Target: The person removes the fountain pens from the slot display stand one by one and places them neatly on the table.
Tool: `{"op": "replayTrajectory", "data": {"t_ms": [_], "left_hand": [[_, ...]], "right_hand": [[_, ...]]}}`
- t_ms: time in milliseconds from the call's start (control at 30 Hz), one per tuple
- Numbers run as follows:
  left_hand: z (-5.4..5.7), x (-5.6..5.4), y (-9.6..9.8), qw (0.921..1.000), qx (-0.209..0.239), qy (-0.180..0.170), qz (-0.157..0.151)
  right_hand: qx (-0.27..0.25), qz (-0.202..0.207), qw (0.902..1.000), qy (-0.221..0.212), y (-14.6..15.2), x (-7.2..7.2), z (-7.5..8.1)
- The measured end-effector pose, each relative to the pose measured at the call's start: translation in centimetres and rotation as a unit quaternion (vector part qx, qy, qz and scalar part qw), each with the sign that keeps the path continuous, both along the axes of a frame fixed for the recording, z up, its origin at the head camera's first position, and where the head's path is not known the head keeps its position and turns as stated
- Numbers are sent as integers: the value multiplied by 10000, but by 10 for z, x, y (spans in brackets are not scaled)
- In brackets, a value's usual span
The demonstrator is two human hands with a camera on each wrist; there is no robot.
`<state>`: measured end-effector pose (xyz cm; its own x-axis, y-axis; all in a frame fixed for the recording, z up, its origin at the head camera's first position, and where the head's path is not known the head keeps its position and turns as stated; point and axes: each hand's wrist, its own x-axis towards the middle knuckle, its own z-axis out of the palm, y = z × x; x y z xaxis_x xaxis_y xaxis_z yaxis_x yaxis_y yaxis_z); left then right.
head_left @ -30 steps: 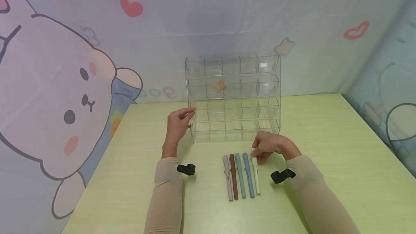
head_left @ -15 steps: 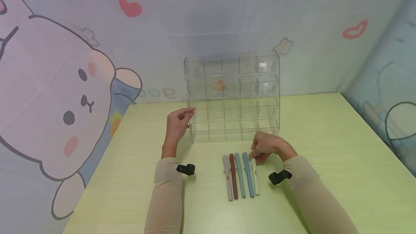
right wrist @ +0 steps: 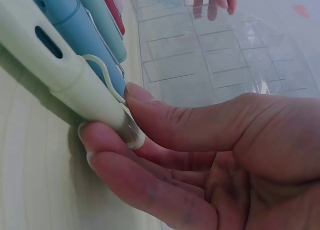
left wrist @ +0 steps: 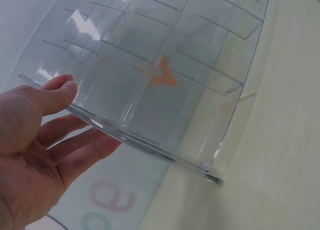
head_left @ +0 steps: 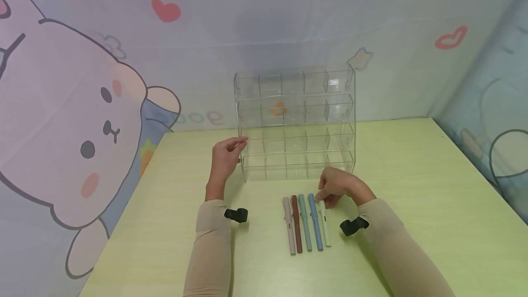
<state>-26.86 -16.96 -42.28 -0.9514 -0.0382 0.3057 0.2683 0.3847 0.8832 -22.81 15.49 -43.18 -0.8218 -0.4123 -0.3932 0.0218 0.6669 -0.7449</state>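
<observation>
My right hand (head_left: 336, 184) pinches the cap end of a pale yellow-green pen (head_left: 325, 226) between thumb and fingers; the pen lies on the table. In the right wrist view the thumb rests by the clip of this pen (right wrist: 65, 64), with fingertips under the cap. To its left lie a blue pen (head_left: 315, 221), a green pen (head_left: 305, 223), a dark red pen (head_left: 296, 223) and a greyish-pink pen (head_left: 289, 226), side by side. My left hand (head_left: 224, 157) grips the left side edge of a clear tiered rack (left wrist: 145, 149), thumb in front and fingers behind.
The rack stands upright behind the pens, with several rows of see-through compartments. A light yellow-green table (head_left: 165, 214) carries everything. Behind it hangs a printed cloth (head_left: 264, 22) with a cartoon rabbit and hearts. Black wrist cameras (head_left: 236, 215) sit on both sleeves.
My right hand has shifted slightly left, bringing the pale pen's cap end closer to the blue pen. The left hand stays at the rack's edge.
</observation>
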Motion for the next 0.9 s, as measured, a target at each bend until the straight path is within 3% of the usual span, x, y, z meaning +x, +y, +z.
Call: {"op": "replayTrajectory", "data": {"t_ms": [900], "left_hand": [[1,1,0,10000,48,22,-6]], "right_hand": [[86,-1,9999,-57,-2,0,-3]]}}
